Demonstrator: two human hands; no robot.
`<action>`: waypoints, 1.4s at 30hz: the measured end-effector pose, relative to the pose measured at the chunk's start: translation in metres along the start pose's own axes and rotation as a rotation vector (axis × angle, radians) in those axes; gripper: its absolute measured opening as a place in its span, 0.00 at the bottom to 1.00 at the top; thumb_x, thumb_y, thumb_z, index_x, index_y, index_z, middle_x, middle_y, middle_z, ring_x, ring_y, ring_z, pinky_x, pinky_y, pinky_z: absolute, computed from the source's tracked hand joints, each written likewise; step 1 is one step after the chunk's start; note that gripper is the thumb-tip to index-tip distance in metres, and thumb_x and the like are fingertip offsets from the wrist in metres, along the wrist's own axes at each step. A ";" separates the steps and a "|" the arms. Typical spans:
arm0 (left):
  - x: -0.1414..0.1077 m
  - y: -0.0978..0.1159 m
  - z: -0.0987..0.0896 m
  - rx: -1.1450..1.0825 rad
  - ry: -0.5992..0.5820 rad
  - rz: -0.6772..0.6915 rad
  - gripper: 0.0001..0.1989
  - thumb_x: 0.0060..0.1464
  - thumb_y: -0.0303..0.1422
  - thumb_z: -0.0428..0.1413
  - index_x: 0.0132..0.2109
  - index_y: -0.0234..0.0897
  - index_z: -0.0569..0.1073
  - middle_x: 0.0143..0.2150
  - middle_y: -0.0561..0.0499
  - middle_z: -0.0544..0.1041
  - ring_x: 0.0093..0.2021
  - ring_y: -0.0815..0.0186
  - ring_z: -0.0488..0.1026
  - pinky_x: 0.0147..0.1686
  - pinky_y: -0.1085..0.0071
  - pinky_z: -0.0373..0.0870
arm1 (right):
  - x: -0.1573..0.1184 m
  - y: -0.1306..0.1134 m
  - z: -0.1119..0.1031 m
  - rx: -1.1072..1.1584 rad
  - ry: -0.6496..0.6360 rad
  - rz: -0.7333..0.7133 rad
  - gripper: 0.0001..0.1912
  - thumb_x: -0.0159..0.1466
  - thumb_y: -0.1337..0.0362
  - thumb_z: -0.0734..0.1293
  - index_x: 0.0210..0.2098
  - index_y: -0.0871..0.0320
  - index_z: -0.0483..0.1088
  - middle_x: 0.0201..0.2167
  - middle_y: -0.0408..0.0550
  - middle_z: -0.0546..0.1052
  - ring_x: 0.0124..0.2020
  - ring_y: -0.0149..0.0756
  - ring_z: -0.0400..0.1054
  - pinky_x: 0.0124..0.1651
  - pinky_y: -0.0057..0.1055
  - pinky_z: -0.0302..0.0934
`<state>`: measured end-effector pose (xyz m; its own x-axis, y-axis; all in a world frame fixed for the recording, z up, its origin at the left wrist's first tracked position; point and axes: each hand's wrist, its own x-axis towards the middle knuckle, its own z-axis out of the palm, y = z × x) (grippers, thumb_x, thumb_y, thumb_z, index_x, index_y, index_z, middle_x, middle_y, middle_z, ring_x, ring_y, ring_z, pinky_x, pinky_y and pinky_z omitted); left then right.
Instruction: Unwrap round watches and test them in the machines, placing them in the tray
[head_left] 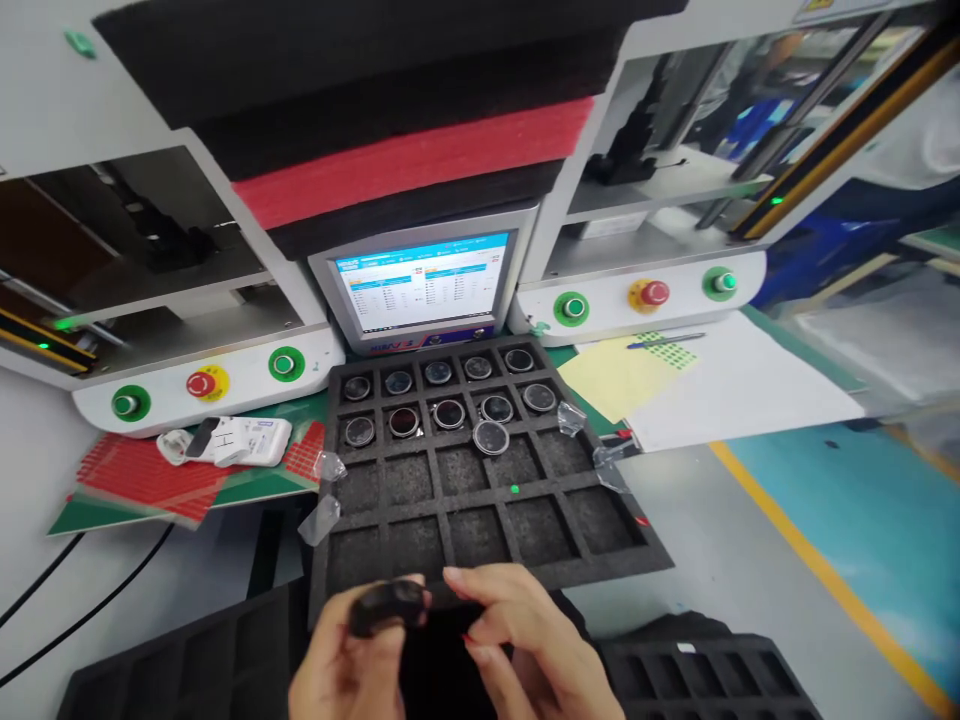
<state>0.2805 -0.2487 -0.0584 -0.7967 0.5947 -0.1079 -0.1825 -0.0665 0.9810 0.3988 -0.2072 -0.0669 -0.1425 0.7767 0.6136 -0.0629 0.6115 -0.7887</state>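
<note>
My left hand [345, 655] is closed around a small dark, rounded watch case [388, 607], seen edge-on and slightly blurred, in front of the foam tray. Just to its right is my right hand [532, 640], its fingers bent and a tiny red piece [469, 640], like a sticker, at the tips. The black foam tray [442, 520] has round watch cases in its two far rows. One more round watch case [491, 437] rests over the divider below the second row. A green dot [514, 489] sticks to another divider.
Behind the tray stands a lit monitor [427, 285] between two press machines with green and red buttons [201, 384]. Red sticker sheets [150, 475] and a white handheld device [240, 440] lie left. Paper [750, 385] and a pen [667, 341] lie right. More foam trays [705, 665] sit nearer.
</note>
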 end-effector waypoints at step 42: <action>-0.019 -0.014 0.027 -0.102 -0.255 -0.440 0.17 0.49 0.46 0.67 0.37 0.36 0.79 0.30 0.53 0.76 0.23 0.76 0.65 0.25 0.82 0.64 | -0.004 0.012 -0.033 0.313 0.134 0.677 0.17 0.60 0.72 0.74 0.45 0.49 0.70 0.25 0.40 0.77 0.29 0.29 0.75 0.37 0.20 0.72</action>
<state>0.3134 -0.2378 -0.0655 -0.4683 0.7597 -0.4512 -0.5337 0.1638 0.8297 0.4310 -0.1982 -0.0773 -0.1296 0.9913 -0.0252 -0.2843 -0.0615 -0.9568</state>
